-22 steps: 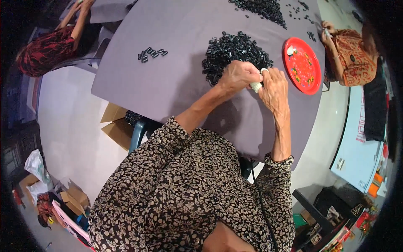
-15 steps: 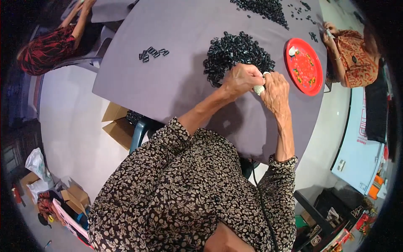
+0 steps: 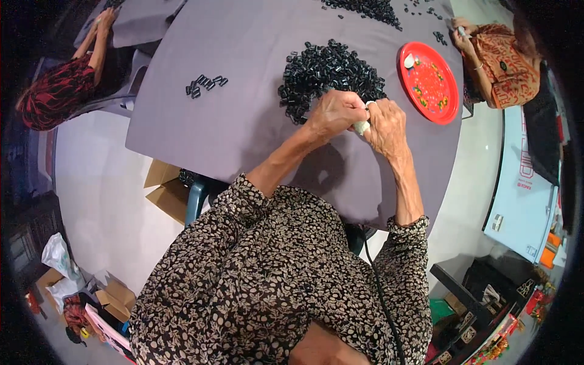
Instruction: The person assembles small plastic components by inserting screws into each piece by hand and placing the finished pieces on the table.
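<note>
Over the near edge of a pile of small black cylindrical pieces (image 3: 331, 70), my two hands meet. My right hand (image 3: 389, 128) is closed around a crumpled white cloth (image 3: 361, 127), part of which hangs below the fingers. My left hand (image 3: 336, 114) has its thumb and fingertips pinched together right against the cloth and the right fingers. Whatever the left fingertips hold is too small and too covered to make out. Right of the pile lies a red oval tray (image 3: 453, 103) with a coloured pattern and a small white object (image 3: 409, 61) in it.
A few black pieces (image 3: 205, 85) lie apart on the grey tablecloth (image 3: 243, 55), and another heap (image 3: 371, 9) is at the far side. One person (image 3: 505, 61) sits at the right, another (image 3: 58, 91) at the left. An open cardboard box (image 3: 165, 191) stands below the table's left edge.
The whole view has shifted slightly, so the table and tray appear further left and up. My hands stay together at the cloth with nearly the same grip.
</note>
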Action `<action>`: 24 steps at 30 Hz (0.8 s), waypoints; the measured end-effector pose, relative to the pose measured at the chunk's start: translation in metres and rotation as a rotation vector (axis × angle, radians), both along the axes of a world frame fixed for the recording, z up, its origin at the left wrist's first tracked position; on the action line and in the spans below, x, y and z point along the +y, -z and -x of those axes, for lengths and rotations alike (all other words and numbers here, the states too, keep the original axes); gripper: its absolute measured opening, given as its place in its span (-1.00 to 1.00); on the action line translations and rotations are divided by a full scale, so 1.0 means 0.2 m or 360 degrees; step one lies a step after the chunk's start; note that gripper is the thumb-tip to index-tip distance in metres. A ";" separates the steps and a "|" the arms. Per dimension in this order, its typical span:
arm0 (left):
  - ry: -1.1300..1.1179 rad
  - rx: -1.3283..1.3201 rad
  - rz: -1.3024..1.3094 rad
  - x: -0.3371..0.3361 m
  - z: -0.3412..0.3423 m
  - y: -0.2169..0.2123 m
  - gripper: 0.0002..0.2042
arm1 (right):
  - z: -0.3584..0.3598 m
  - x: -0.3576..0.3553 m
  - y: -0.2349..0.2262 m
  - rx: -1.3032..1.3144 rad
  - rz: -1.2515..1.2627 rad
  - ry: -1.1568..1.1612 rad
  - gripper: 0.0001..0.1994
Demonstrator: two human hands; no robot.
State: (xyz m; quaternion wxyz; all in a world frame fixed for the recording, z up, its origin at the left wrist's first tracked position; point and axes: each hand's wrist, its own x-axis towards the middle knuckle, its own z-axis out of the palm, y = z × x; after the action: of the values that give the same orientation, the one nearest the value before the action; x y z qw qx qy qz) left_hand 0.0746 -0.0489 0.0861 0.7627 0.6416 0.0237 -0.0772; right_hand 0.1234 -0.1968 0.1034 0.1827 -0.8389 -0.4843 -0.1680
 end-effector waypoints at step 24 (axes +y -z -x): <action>-0.0041 -0.0065 -0.0211 0.00 0.01 0.02 -0.85 | 0.02 -0.02 0.01 0.0023 0.0068 0.0024 -0.79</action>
State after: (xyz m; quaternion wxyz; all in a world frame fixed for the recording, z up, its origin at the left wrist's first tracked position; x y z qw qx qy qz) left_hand 0.0734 -0.0498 0.0819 0.7199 0.6918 0.0215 -0.0525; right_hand 0.1194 -0.2001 0.1013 0.1670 -0.8475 -0.4801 -0.1530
